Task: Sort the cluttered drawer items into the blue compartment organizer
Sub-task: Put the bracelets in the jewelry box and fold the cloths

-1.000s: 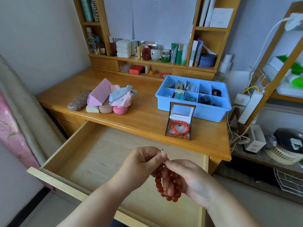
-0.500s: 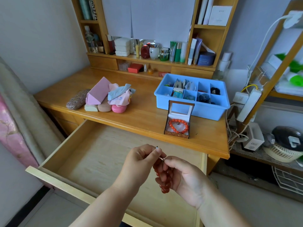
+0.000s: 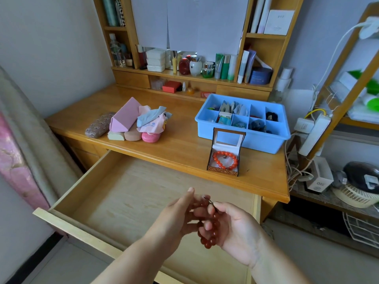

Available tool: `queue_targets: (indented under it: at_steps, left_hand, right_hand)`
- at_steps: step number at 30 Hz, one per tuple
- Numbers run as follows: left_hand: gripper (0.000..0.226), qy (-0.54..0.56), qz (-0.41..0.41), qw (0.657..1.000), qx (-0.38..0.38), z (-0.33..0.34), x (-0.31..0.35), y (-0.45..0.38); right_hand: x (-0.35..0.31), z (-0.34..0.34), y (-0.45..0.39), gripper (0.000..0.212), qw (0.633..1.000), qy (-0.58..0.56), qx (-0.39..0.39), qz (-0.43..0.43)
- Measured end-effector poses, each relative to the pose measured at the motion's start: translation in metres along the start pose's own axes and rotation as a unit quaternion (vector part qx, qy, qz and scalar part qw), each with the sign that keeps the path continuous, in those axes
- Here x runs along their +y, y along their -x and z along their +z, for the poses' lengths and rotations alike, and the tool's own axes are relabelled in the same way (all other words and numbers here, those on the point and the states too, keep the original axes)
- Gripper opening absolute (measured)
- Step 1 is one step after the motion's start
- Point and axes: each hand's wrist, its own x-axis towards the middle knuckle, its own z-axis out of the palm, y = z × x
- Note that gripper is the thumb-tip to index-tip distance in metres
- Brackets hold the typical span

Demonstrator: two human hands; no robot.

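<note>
Dark red bead bracelet point(image 3: 211, 232): hangs over the open drawer point(image 3: 127, 199), loop's long axis vertical. Right hand point(image 3: 235, 228) pinches its top; left hand point(image 3: 176, 216) touches it, fingers straight.

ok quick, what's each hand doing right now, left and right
Left hand: fingers fairly straight, touching the dark red bead bracelet, not clearly gripping it.
Right hand: pinching the bracelet near its cord, beads hanging below the fingers.
</note>
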Motion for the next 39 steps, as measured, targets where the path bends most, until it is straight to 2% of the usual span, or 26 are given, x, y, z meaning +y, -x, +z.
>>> queue_targets:
  at_steps: [3,6,9,12,15,18,20,22,28,31,33,34,35,37,38,39]
  left_hand:
    - [0.03,-0.048,0.011,0.996,-0.079,-0.007,-0.002,-0.001]
    - [0.021,-0.096,0.037,0.992,-0.075,-0.013,-0.001,-0.005]
    - [0.022,-0.178,0.048,0.979,-0.09,-0.016,0.005,-0.007]
    - [0.003,-0.28,0.072,0.952,-0.099,-0.014,0.007,-0.005]
    - [0.009,-0.331,0.082,0.936,-0.083,-0.013,0.008,-0.004]
    - [0.008,-0.362,0.096,0.925,-0.062,-0.01,0.01,-0.003]
    - [0.013,-0.365,0.116,0.922,-0.058,-0.009,0.011,-0.001]
    - [0.018,-0.363,0.132,0.921,-0.051,-0.007,0.01,0.001]
    - [0.018,-0.372,0.187,0.909,-0.003,-0.011,0.001,0.002]
    - [0.021,-0.368,0.177,0.913,-0.005,-0.015,0.0,0.003]
    - [0.021,-0.344,0.152,0.927,-0.015,-0.014,0.0,0.005]
    - [0.017,-0.324,0.135,0.936,-0.022,-0.013,0.002,0.005]
    - [0.012,-0.299,0.118,0.946,-0.033,-0.012,0.005,0.004]
    - [0.007,-0.252,0.089,0.962,-0.048,-0.012,0.012,0.001]
    - [0.008,-0.244,0.081,0.965,-0.047,-0.012,0.015,-0.002]
    - [0.011,-0.24,0.074,0.967,-0.045,-0.013,0.017,-0.005]
  right_hand:
    - [-0.004,-0.009,0.001,0.034,0.999,0.031,-0.023,0.0]
    - [-0.011,-0.017,0.006,0.029,0.983,0.176,-0.014,-0.044]
    - [-0.016,-0.02,0.014,0.03,0.922,0.377,0.028,-0.086]
    - [-0.018,-0.017,0.019,0.023,0.869,0.475,0.064,-0.121]
    - [-0.018,-0.017,0.022,0.021,0.771,0.592,0.102,-0.21]
    - [-0.017,-0.014,0.025,0.021,0.662,0.687,0.101,-0.282]
    - [-0.017,-0.012,0.023,0.015,0.587,0.748,0.089,-0.298]
    - [-0.018,-0.008,0.022,0.012,0.563,0.77,0.082,-0.289]
    - [-0.024,-0.005,0.025,0.016,0.592,0.757,0.084,-0.264]
    - [-0.021,-0.009,0.023,0.018,0.601,0.754,0.079,-0.254]
    - [-0.021,-0.012,0.018,0.021,0.625,0.737,0.081,-0.245]
    - [-0.021,-0.013,0.015,0.021,0.657,0.711,0.08,-0.237]
    - [-0.022,-0.013,0.013,0.023,0.705,0.671,0.068,-0.219]
    - [-0.024,-0.011,0.009,0.037,0.82,0.554,-0.011,-0.14]
    - [-0.024,-0.01,0.008,0.042,0.86,0.496,-0.054,-0.106]
    - [-0.022,-0.009,0.006,0.043,0.884,0.453,-0.072,-0.085]
